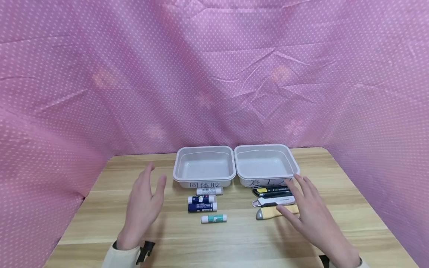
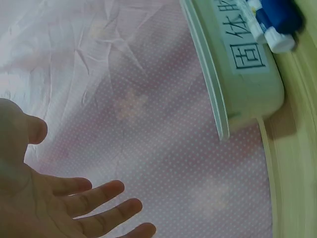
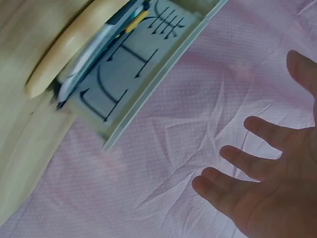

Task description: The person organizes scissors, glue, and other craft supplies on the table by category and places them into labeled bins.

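Note:
My left hand hovers over the table left of several glue sticks, its fingers spread and holding nothing. The glue sticks lie in a loose column: a white one, a blue-and-white one, a navy one and a green one. Fingers apart, my right hand hangs above the right side, partly covering the utility knives. These are a yellow knife, a white knife and a black-and-yellow knife. In the right wrist view that hand grips nothing.
Two white plastic boxes stand side by side at the back, the left box and the right box, with Chinese labels on their fronts. Nothing shows inside them. A pink dotted cloth hangs behind and beside the wooden table.

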Demonstrator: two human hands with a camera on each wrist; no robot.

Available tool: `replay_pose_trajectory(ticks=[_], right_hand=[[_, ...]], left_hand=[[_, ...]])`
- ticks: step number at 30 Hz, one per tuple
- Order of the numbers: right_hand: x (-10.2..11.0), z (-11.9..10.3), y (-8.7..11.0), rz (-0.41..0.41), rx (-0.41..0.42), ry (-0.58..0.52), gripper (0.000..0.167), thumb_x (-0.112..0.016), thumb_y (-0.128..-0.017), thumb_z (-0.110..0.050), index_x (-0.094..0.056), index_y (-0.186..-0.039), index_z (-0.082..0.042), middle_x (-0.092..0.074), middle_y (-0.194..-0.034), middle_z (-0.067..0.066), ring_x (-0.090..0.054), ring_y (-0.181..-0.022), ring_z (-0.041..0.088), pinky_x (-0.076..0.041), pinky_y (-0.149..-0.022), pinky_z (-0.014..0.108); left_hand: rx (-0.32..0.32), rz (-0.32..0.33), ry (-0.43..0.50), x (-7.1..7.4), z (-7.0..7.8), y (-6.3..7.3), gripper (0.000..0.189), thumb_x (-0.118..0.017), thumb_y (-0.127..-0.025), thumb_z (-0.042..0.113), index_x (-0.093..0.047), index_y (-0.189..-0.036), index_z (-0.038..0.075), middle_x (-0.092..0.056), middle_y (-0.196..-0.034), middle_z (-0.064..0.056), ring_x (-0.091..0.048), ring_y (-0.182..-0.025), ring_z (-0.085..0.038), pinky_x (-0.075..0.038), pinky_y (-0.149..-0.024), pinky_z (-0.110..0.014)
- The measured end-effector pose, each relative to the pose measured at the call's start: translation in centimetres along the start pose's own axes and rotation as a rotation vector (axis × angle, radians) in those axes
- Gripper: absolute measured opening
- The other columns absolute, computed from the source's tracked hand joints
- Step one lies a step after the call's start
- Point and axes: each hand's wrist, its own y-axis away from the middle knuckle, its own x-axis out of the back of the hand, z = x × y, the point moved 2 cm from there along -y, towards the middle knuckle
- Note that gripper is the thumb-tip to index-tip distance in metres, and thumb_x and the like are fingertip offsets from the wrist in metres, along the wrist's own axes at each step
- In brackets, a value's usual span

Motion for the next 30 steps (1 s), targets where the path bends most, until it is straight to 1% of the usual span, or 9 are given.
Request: replay_pose_trajectory(ticks=[2,5,9,11,14,18,24,30], right_hand=[[-0.1,-0.5,-0.2,0.002,0.020,-0.007,0.075,-0.075,-0.091,-0.046,-0.047,-0.152,-0.012,-0.035,-0.159,0.022,-0.029,-0.145,0.051,-0.035,-0.105,0.073],[-0.2,-1.1,-0.5,0.005,0.051,-0.009,0.072,-0.075,-0.092,-0.043,-0.048,-0.152,-0.014,-0.035,-0.160,0.019,-0.029,-0.146,0.046,-0.036,-0.107,0.069],[-0.5,-1.9,-1.0,0.005,0.090,-0.010,0.070,-0.075,-0.092,-0.042,-0.050,-0.150,-0.013,-0.036,-0.160,0.016,-0.030,-0.147,0.042,-0.038,-0.107,0.066],[-0.7,-2.3,-1.2,0.004,0.102,-0.014,0.069,-0.075,-0.092,-0.042,-0.051,-0.149,-0.011,-0.036,-0.161,0.016,-0.031,-0.147,0.042,-0.037,-0.109,0.066],[-1.1,-2.9,-1.4,0.009,0.127,-0.021,0.068,-0.076,-0.091,-0.041,-0.053,-0.147,-0.010,-0.038,-0.159,0.016,-0.033,-0.146,0.042,-0.036,-0.111,0.064],[-1.5,-3.8,-1.7,0.013,0.164,-0.026,0.067,-0.078,-0.090,-0.040,-0.054,-0.145,-0.010,-0.043,-0.153,0.015,-0.040,-0.141,0.037,-0.039,-0.109,0.060],[-2.0,-5.5,-2.2,-0.018,0.182,-0.019,0.061,-0.071,-0.094,-0.047,-0.056,-0.142,-0.013,-0.050,-0.149,0.012,-0.048,-0.136,0.032,-0.047,-0.105,0.055],[-2.8,-6.7,-2.5,-0.040,0.207,-0.004,0.061,-0.068,-0.095,-0.050,-0.056,-0.144,-0.015,-0.057,-0.143,0.008,-0.055,-0.131,0.028,-0.049,-0.104,0.050]], left_hand=[[0.013,0.005,0.025,-0.2,0.0,-0.3,0.063,-0.045,-0.108,0.044,-0.038,-0.155,0.003,-0.049,-0.150,-0.023,-0.046,-0.136,-0.046,-0.038,-0.106,-0.067],[0.018,0.030,0.063,-0.4,0.1,-0.9,0.059,-0.048,-0.107,0.043,-0.045,-0.150,0.003,-0.052,-0.146,-0.022,-0.051,-0.131,-0.043,-0.040,-0.102,-0.066],[0.008,0.087,0.133,-0.9,0.0,-1.9,0.052,-0.052,-0.106,0.038,-0.054,-0.143,0.002,-0.056,-0.143,-0.020,-0.054,-0.126,-0.040,-0.044,-0.100,-0.060],[-0.001,0.119,0.165,-1.2,-0.1,-2.4,0.049,-0.054,-0.106,0.035,-0.057,-0.140,0.000,-0.057,-0.141,-0.020,-0.056,-0.124,-0.040,-0.046,-0.099,-0.057],[-0.002,0.148,0.203,-1.7,-0.2,-3.0,0.047,-0.056,-0.106,0.033,-0.059,-0.137,-0.001,-0.059,-0.139,-0.021,-0.058,-0.121,-0.040,-0.050,-0.096,-0.057],[0.006,0.153,0.236,-2.4,-0.3,-3.7,0.046,-0.057,-0.105,0.033,-0.061,-0.135,-0.002,-0.061,-0.136,-0.022,-0.059,-0.119,-0.040,-0.052,-0.094,-0.058],[0.032,0.164,0.256,-3.2,-0.3,-4.5,0.040,-0.060,-0.104,0.028,-0.066,-0.130,-0.001,-0.063,-0.132,-0.021,-0.060,-0.117,-0.039,-0.054,-0.093,-0.056],[0.052,0.139,0.279,-4.1,-0.6,-4.8,0.039,-0.063,-0.103,0.025,-0.065,-0.130,-0.003,-0.061,-0.134,-0.024,-0.060,-0.117,-0.045,-0.052,-0.094,-0.056]])
